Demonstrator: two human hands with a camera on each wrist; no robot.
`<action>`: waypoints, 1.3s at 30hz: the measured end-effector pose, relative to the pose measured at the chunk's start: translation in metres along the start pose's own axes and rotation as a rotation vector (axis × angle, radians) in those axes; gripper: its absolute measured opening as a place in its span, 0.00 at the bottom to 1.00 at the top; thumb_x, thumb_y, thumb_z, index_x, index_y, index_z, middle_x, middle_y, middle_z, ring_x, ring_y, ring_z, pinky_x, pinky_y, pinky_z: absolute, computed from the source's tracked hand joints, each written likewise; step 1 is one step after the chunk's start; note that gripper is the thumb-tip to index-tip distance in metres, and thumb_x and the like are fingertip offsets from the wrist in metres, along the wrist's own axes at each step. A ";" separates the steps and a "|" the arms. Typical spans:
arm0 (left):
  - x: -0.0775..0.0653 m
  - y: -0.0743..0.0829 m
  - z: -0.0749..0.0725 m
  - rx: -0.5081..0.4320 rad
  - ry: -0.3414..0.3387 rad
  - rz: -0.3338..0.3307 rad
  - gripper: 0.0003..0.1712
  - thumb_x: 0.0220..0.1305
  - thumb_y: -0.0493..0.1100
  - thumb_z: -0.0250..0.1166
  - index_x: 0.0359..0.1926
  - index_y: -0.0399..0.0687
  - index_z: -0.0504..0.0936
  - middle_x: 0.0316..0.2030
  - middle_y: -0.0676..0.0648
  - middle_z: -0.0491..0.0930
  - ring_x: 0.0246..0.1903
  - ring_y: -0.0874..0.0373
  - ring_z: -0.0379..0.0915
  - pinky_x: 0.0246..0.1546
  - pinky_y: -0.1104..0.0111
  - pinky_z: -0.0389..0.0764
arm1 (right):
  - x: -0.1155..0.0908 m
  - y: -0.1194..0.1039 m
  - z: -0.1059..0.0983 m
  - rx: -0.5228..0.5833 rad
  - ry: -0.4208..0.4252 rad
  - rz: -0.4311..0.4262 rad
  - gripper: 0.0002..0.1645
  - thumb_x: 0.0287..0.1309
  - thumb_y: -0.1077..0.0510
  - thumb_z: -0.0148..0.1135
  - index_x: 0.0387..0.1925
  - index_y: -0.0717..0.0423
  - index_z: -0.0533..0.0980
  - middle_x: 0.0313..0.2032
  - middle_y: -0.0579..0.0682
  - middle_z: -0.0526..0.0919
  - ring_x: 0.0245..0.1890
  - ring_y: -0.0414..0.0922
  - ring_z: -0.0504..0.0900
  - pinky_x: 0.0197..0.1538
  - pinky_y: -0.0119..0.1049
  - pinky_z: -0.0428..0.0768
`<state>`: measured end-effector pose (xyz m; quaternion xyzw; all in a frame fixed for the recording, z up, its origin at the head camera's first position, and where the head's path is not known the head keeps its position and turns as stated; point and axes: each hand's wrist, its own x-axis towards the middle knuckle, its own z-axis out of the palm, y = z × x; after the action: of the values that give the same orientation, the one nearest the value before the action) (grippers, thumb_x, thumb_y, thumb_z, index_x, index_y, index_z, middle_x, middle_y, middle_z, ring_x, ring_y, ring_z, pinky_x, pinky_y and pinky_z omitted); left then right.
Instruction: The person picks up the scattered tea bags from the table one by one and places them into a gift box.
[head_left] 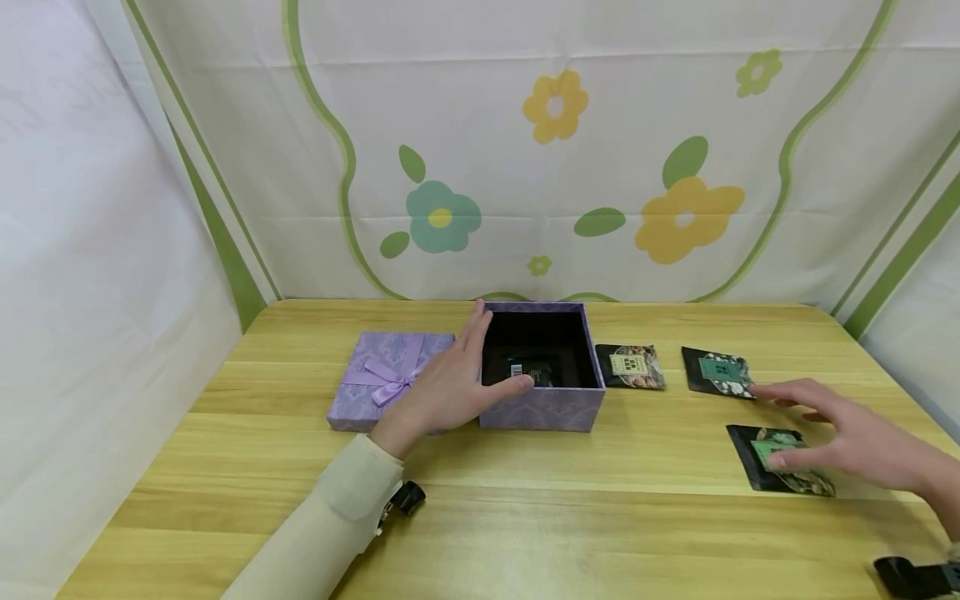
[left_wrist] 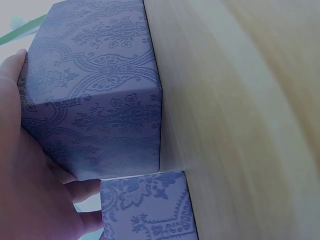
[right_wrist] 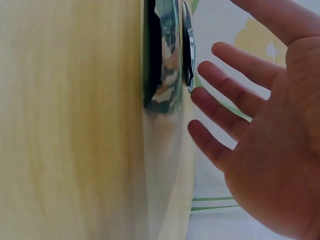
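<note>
A purple patterned box (head_left: 542, 410) stands without its lid, a dark packet (head_left: 536, 372) with a barcode lying inside. My left hand (head_left: 455, 372) rests against the box's left side, fingers fairly straight along the wall and thumb over the front rim. In the left wrist view the box (left_wrist: 95, 95) fills the upper left. On the right, my right hand (head_left: 862, 437) hovers with spread fingers over a black packet with a light-green label (head_left: 780, 460). Its index fingertip is near a black packet with a dark-green label (head_left: 717, 372); whether it touches is unclear.
A purple lid (head_left: 360, 400) with a ribbon bow lies left of the box, partly behind my left hand. Close to the box's right side is a black packet with a cream label (head_left: 632, 367). A flowered white cloth (head_left: 525, 183) hangs behind the wooden table (head_left: 525, 533).
</note>
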<state>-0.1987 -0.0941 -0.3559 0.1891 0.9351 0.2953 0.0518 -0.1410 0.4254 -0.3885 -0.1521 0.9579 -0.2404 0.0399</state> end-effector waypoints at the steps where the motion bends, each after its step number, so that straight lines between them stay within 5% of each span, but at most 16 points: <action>1: 0.000 0.000 0.000 0.001 0.001 -0.001 0.69 0.60 0.89 0.53 0.87 0.67 0.31 0.82 0.70 0.20 0.59 0.46 0.83 0.40 0.58 0.81 | -0.001 0.001 0.000 -0.003 -0.013 0.001 0.48 0.54 0.48 0.83 0.75 0.44 0.71 0.67 0.38 0.70 0.56 0.11 0.60 0.47 0.26 0.71; 6: 0.000 0.000 0.001 -0.003 0.002 -0.001 0.69 0.59 0.90 0.52 0.87 0.67 0.31 0.82 0.70 0.21 0.63 0.45 0.81 0.50 0.52 0.83 | -0.003 0.005 0.003 -0.030 -0.064 0.015 0.50 0.52 0.46 0.84 0.74 0.44 0.71 0.70 0.57 0.70 0.56 0.08 0.53 0.46 0.26 0.70; 10: 0.001 -0.001 0.002 -0.003 0.001 0.004 0.69 0.59 0.89 0.53 0.87 0.68 0.31 0.82 0.71 0.21 0.63 0.45 0.81 0.52 0.51 0.83 | -0.007 0.009 0.005 -0.014 -0.081 0.024 0.51 0.50 0.47 0.85 0.74 0.43 0.71 0.71 0.60 0.67 0.57 0.12 0.50 0.60 0.51 0.70; 13: 0.001 0.000 0.002 -0.007 0.004 0.006 0.68 0.61 0.88 0.54 0.87 0.68 0.31 0.82 0.71 0.21 0.62 0.45 0.82 0.50 0.52 0.83 | -0.009 0.011 0.007 0.010 -0.079 0.015 0.52 0.48 0.49 0.86 0.74 0.43 0.71 0.70 0.60 0.66 0.58 0.14 0.48 0.56 0.73 0.63; 15: 0.000 0.000 0.002 -0.007 0.003 0.004 0.67 0.61 0.87 0.54 0.87 0.68 0.31 0.82 0.71 0.20 0.60 0.46 0.82 0.46 0.54 0.83 | -0.009 0.012 0.009 0.008 -0.075 0.000 0.52 0.47 0.49 0.86 0.74 0.42 0.72 0.69 0.58 0.66 0.57 0.13 0.47 0.55 0.74 0.62; 24: 0.000 0.000 0.001 -0.003 -0.002 -0.004 0.68 0.60 0.88 0.54 0.87 0.68 0.31 0.82 0.71 0.20 0.60 0.46 0.82 0.42 0.58 0.81 | -0.008 0.012 0.012 -0.042 -0.026 -0.049 0.52 0.42 0.49 0.88 0.71 0.39 0.74 0.66 0.54 0.69 0.58 0.13 0.46 0.60 0.57 0.62; 30: 0.001 0.000 0.001 -0.010 0.000 -0.005 0.67 0.62 0.86 0.55 0.87 0.68 0.31 0.82 0.71 0.20 0.64 0.45 0.80 0.47 0.53 0.83 | -0.008 0.012 0.011 -0.053 -0.026 -0.039 0.50 0.45 0.47 0.87 0.71 0.40 0.74 0.66 0.56 0.70 0.60 0.21 0.51 0.55 0.71 0.65; 34: 0.001 0.000 0.000 -0.007 -0.001 -0.007 0.69 0.59 0.89 0.53 0.86 0.69 0.30 0.82 0.72 0.20 0.62 0.45 0.82 0.51 0.51 0.83 | -0.009 0.014 0.011 -0.059 -0.015 -0.055 0.52 0.41 0.48 0.89 0.70 0.39 0.75 0.66 0.55 0.69 0.59 0.15 0.48 0.54 0.72 0.67; 39: 0.000 0.001 0.000 -0.002 0.000 -0.010 0.68 0.60 0.89 0.53 0.86 0.69 0.30 0.82 0.72 0.20 0.57 0.47 0.84 0.48 0.53 0.83 | -0.010 0.016 0.011 -0.115 0.026 -0.085 0.50 0.40 0.47 0.89 0.68 0.35 0.76 0.66 0.48 0.71 0.60 0.14 0.49 0.58 0.34 0.65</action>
<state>-0.1987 -0.0930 -0.3557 0.1843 0.9358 0.2958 0.0534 -0.1342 0.4372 -0.4053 -0.1914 0.9633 -0.1882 0.0086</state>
